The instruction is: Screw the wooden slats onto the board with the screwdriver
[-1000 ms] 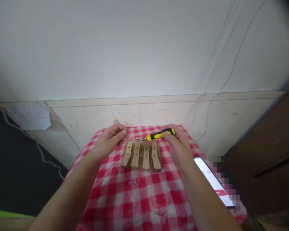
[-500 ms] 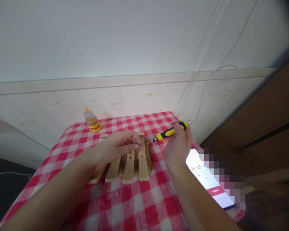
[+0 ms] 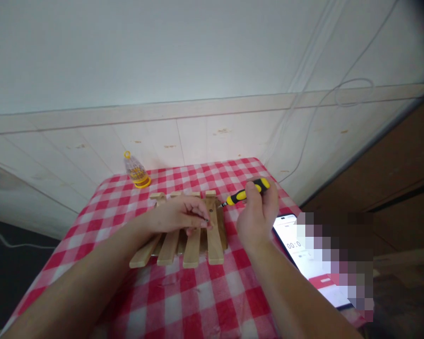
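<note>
My right hand [image 3: 256, 214] is closed round the handle of a yellow and black screwdriver [image 3: 237, 197]. Its tip points left and reaches the right edge of a wooden slatted piece [image 3: 215, 245], though contact is unclear. Over the slats, my left hand [image 3: 183, 214] is closed, thumb and fingertips pinching a small dark screw-like piece [image 3: 207, 221]. Several pale slats lie side by side across a wider wooden part underneath, mostly covered. A dark spot, a hole or a screw head, shows on the rightmost slat. My left hand hides the middle of the other slats.
A red and white checked cloth [image 3: 205, 301] covers the table. At the back left stands a clear container with yellow base and ring [image 3: 137, 173]. A lit phone [image 3: 304, 259] lies at the right edge, partly pixelated. Behind the table rises a white panelled wall [image 3: 198, 141].
The view has shifted slightly. My left hand has lowered a little over the slats, uncovering the dark spot on the rightmost one. The screwdriver stays in my right hand, its tip still beside that slat.
</note>
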### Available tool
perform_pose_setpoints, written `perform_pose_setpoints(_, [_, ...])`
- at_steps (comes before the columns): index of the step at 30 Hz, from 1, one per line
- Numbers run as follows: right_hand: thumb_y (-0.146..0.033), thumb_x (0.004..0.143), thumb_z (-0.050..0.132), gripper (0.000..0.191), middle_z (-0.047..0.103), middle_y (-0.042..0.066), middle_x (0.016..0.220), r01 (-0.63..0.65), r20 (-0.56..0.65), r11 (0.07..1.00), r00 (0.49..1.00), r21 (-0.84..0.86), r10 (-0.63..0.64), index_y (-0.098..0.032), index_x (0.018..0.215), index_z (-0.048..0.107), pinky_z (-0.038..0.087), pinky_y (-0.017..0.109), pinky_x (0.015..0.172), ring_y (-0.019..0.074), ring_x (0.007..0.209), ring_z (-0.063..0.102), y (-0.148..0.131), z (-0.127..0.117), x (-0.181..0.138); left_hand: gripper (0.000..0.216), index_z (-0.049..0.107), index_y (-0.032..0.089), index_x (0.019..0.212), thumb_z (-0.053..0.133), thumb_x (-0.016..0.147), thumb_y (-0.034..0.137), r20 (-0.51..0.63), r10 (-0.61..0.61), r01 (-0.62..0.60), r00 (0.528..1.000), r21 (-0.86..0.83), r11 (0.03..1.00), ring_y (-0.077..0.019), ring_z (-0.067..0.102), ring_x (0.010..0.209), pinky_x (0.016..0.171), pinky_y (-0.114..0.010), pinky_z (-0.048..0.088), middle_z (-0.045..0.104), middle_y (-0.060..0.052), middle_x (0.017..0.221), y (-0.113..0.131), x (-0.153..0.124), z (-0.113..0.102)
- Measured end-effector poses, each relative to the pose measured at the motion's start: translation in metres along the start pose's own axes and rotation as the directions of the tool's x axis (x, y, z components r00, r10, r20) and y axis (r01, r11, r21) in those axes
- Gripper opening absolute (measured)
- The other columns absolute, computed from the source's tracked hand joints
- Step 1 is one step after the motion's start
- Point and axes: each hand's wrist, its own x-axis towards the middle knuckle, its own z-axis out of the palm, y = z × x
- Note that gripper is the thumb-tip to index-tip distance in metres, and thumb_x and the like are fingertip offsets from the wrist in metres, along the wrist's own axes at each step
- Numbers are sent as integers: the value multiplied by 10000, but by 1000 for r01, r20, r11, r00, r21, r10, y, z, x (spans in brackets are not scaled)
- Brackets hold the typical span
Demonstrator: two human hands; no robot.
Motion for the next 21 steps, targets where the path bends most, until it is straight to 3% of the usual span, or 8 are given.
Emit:
perform_pose_setpoints(2, [-333, 860, 590, 120, 587, -27, 787, 159, 34, 986, 987, -55, -158, -215, 883, 585, 439, 281, 654, 120, 702, 536, 0, -2, -1, 235, 664, 136, 884, 759, 765, 316, -51, 25, -24, 998, 16, 1000, -65, 552, 597, 537, -193, 468, 693, -29, 861, -2, 2, -2])
perform_pose_setpoints(4, [-311, 865, 583, 96, 589, -25, 790, 219, 61, 971, 975, -98, -214, -219, 893, 577, 446, 282, 656, 122, 705, 539, 0, -2, -2, 204, 687, 134, 866, 761, 761, 292, -69, 75, -69, 995, 83, 994, -93, 598, 716, 656, -223, 504, 684, -31, 876, -2, 3, -5])
perform_pose_setpoints(7, [-328, 874, 579, 110, 573, -33, 761, 175, 63, 977, 984, -125, -169, -222, 867, 551, 450, 276, 643, 120, 681, 534, 0, -1, -1, 156, 684, 133, 847, 733, 791, 270, -47, 139, -125, 989, 221, 967, -117, 616, 800, 744, -245, 501, 675, -30, 858, -2, 5, -5])
perform_pose_setpoints(16, [-400, 850, 616, 198, 570, -44, 727, -23, -20, 997, 1000, -67, 22, -210, 822, 568, 439, 241, 596, 105, 647, 532, -6, -2, 5, 110, 637, 163, 936, 555, 927, 236, 34, 293, -263, 956, 545, 796, -114, 618, 809, 723, -224, 481, 671, -26, 903, -5, 7, 4])
perform_pose_setpoints(21, [-399, 837, 625, 202, 560, -51, 716, -51, -18, 998, 999, -42, 51, -209, 804, 565, 428, 228, 575, 97, 631, 516, -5, 0, 5, 93, 643, 164, 925, 553, 915, 181, 40, 333, -276, 942, 658, 700, -122, 619, 832, 761, -233, 471, 685, -34, 919, -4, 8, 7])
